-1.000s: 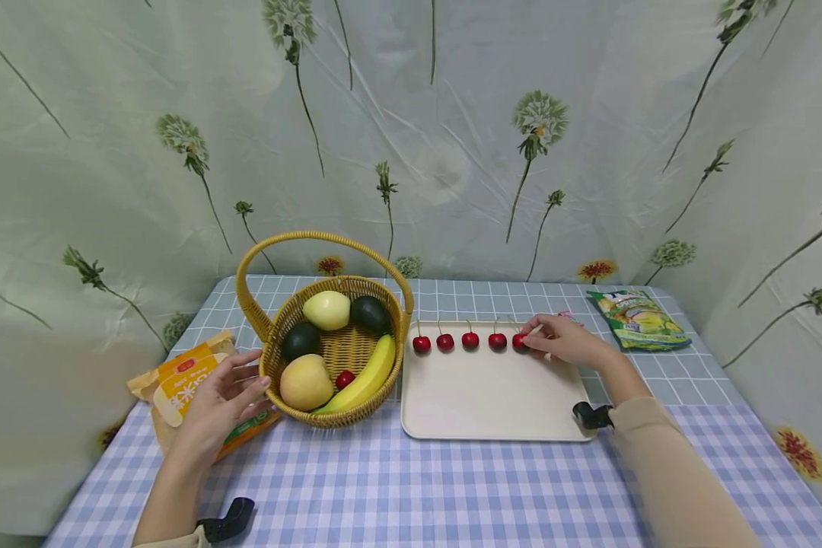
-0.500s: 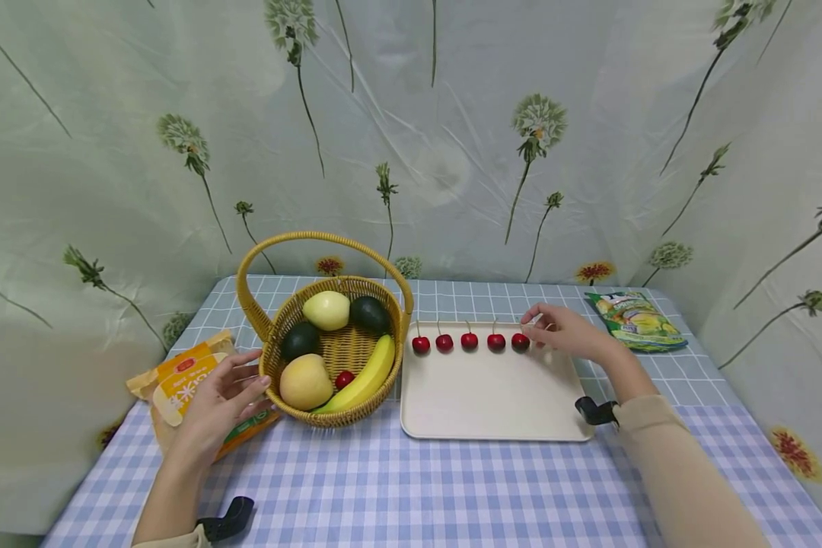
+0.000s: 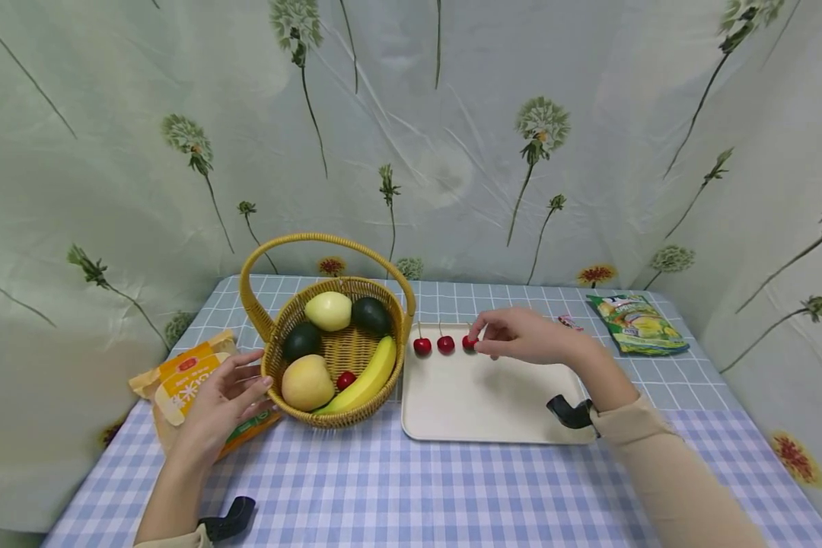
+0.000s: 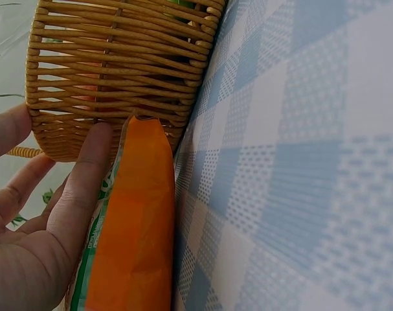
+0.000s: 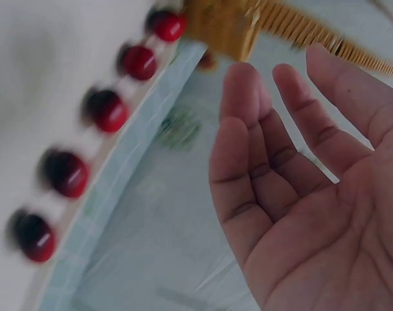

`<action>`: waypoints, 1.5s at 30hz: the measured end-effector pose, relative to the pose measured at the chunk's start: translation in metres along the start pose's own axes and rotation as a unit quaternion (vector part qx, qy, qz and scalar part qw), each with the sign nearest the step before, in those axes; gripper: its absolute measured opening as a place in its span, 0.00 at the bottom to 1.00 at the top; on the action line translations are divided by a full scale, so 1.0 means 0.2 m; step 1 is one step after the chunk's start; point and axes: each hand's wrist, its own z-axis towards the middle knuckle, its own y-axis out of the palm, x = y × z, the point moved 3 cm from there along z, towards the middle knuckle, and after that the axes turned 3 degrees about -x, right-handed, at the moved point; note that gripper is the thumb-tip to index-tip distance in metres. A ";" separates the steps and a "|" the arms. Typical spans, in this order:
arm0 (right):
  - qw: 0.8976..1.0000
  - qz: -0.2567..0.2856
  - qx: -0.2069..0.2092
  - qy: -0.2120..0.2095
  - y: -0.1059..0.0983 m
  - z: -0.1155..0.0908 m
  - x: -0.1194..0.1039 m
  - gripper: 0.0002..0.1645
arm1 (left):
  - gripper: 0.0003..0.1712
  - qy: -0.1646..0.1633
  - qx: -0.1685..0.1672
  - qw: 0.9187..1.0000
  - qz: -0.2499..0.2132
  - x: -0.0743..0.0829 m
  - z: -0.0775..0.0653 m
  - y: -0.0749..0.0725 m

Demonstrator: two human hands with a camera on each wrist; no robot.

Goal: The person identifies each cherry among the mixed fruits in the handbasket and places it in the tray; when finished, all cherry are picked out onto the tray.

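Observation:
My left hand (image 3: 222, 403) rests fingertips against the left side of a wicker basket (image 3: 348, 350), its fingers fairly straight. In the left wrist view, the fingers touch the woven wall (image 4: 118, 78). Inside lie a yellow-green fruit (image 3: 328, 310), two dark green avocado-like fruits (image 3: 302, 341), a peach-like fruit (image 3: 307, 383), a banana (image 3: 366, 380) and a single cherry (image 3: 345, 380). My right hand (image 3: 527, 336) hovers over a cream tray (image 3: 479, 418), hiding part of its row of cherries (image 3: 446, 345). In the right wrist view, that hand holds nothing, beside several blurred cherries (image 5: 109, 115).
An orange food packet (image 3: 192, 377) lies under and beside my left hand, against the basket. A green and yellow packet (image 3: 640, 325) lies at the back right. The basket's tall handle (image 3: 325, 237) arches up near the patterned backdrop (image 3: 445, 114). A small pink wrapper (image 3: 568, 322) lies behind the tray.
My right hand has left the rightmost cherry and moved left above the tray, now overlapping the middle of the row. The left hand stays at the basket.

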 end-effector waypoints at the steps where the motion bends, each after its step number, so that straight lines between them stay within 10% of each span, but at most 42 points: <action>1: 1.000 -0.007 -0.008 -0.004 0.01 0.01 -0.04 0.11 | 0.37 0.001 0.000 1.000 0.000 0.00 0.00 0.00; 19: 0.986 -0.076 -0.096 -0.117 0.24 0.35 -0.54 0.15 | 0.38 0.001 0.003 1.000 -0.007 0.00 0.01 -0.01; 45: 0.974 -0.122 -0.185 -0.043 0.39 0.86 -0.63 0.16 | 0.37 -0.004 0.004 1.000 -0.009 -0.02 0.01 -0.01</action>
